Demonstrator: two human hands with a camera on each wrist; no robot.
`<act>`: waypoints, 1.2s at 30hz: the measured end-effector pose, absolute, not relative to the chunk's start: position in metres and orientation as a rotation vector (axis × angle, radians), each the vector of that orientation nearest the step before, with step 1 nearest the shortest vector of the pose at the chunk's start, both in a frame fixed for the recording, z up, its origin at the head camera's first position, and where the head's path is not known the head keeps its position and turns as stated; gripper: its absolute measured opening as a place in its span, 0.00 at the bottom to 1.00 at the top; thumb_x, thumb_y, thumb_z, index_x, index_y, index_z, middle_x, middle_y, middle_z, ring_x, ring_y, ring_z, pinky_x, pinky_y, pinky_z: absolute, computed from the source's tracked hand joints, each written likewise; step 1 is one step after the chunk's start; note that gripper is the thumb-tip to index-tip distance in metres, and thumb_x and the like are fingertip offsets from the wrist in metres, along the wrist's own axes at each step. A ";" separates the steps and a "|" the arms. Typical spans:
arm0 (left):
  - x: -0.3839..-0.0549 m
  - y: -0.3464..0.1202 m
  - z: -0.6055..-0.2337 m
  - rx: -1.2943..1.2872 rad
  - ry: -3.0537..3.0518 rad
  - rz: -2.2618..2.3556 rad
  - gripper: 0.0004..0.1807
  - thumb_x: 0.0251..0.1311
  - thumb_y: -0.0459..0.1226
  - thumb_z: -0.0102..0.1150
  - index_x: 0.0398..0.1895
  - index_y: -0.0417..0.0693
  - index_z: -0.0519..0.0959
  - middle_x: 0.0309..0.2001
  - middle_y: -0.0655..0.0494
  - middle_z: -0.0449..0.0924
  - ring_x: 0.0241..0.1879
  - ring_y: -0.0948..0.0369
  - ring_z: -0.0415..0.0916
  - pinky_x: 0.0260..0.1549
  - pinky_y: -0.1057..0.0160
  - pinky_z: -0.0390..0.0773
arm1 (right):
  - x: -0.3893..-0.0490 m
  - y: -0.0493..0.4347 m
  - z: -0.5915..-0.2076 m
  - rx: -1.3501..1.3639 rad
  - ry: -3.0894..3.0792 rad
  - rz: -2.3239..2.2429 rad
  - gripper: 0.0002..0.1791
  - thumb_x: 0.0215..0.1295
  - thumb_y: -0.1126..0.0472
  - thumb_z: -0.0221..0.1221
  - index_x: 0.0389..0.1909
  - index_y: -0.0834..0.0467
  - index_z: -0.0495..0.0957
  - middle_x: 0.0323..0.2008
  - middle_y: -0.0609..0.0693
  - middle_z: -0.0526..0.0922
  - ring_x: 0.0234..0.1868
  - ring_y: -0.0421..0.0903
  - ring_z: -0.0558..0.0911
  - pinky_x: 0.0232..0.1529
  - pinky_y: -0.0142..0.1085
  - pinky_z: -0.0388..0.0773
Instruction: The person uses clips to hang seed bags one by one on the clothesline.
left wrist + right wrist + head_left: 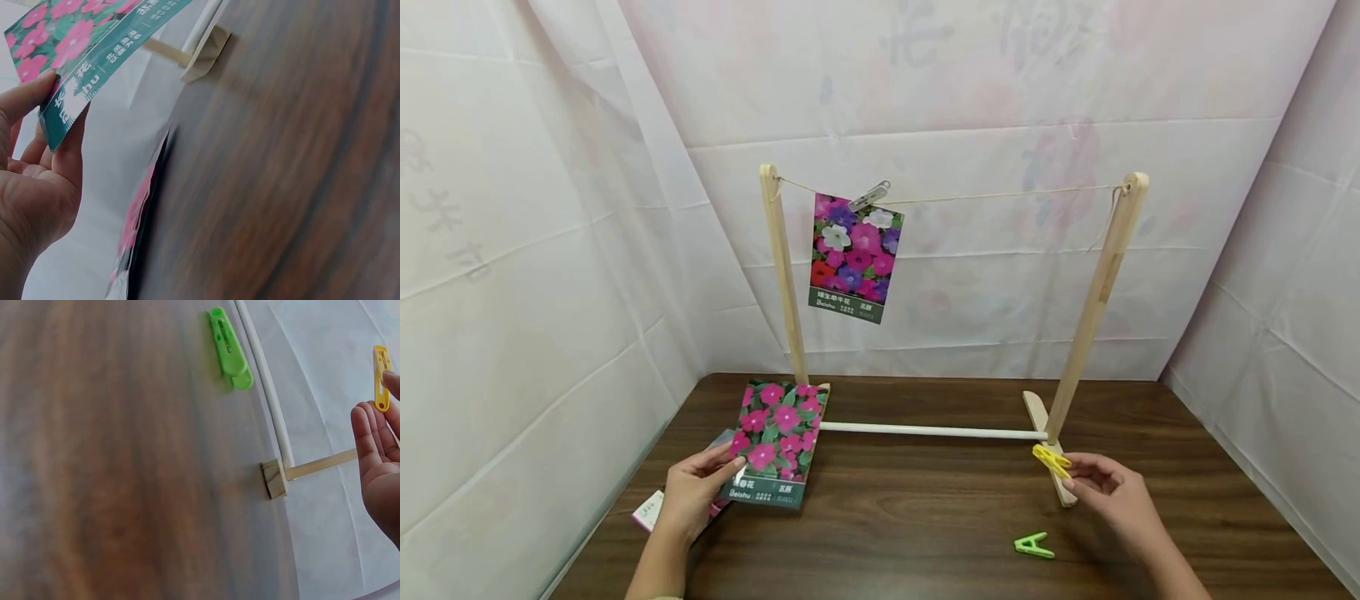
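Note:
My left hand (696,487) pinches the lower left corner of a seed packet (777,433) printed with pink flowers, thumb in front and fingers behind. In the left wrist view the packet (75,50) is raised above the table. On the right, thumb and fingers of my right hand (1108,496) pinch a yellow clothespin (1051,460) in front of the stand's right foot. A green clothespin (1033,545) lies on the table to the left of that hand. Another flower packet (853,258) hangs tilted from the string (1000,197), held by a grey clip (869,196).
The wooden stand has a left post (786,275), a right post (1097,308) and a white crossbar (932,430) low between them. More packets (649,510) lie partly hidden under my left hand. White printed cloth (962,92) surrounds the brown table (895,533).

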State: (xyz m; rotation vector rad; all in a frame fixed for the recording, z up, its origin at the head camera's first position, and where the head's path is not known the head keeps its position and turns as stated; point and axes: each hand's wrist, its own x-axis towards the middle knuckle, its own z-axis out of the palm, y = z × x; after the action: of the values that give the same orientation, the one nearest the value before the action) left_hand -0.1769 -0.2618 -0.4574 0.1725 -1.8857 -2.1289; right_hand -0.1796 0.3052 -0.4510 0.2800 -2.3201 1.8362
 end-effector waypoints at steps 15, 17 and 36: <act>-0.200 -0.230 -0.444 0.186 -1.942 -2.104 0.16 0.54 0.26 0.68 0.49 0.37 0.84 0.31 0.61 0.83 0.34 0.67 0.78 0.32 0.70 0.80 | -0.193 0.302 -0.431 0.356 -2.352 1.705 0.19 0.61 0.68 0.66 0.51 0.72 0.77 0.38 0.47 0.84 0.39 0.42 0.82 0.39 0.29 0.80; -0.202 -0.226 -0.444 0.175 -1.971 -2.079 0.16 0.54 0.27 0.69 0.48 0.36 0.83 0.32 0.62 0.83 0.35 0.66 0.77 0.33 0.70 0.79 | -0.194 0.301 -0.428 0.359 -2.352 1.708 0.19 0.61 0.68 0.65 0.51 0.72 0.77 0.38 0.47 0.84 0.39 0.42 0.82 0.38 0.29 0.80; -0.214 -0.192 -0.436 -0.055 -1.965 -2.139 0.14 0.56 0.25 0.66 0.46 0.30 0.82 0.32 0.59 0.85 0.33 0.65 0.80 0.35 0.67 0.81 | -0.199 0.292 -0.410 0.465 -2.337 1.701 0.18 0.60 0.71 0.65 0.51 0.71 0.77 0.38 0.49 0.84 0.38 0.38 0.82 0.36 0.30 0.81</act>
State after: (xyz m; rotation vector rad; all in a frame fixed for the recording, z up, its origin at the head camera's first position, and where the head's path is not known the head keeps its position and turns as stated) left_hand -0.2143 -0.1919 -0.4365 -0.0546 -1.9651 -2.1390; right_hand -0.1989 0.2923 -0.4096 0.4646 -2.3374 1.7014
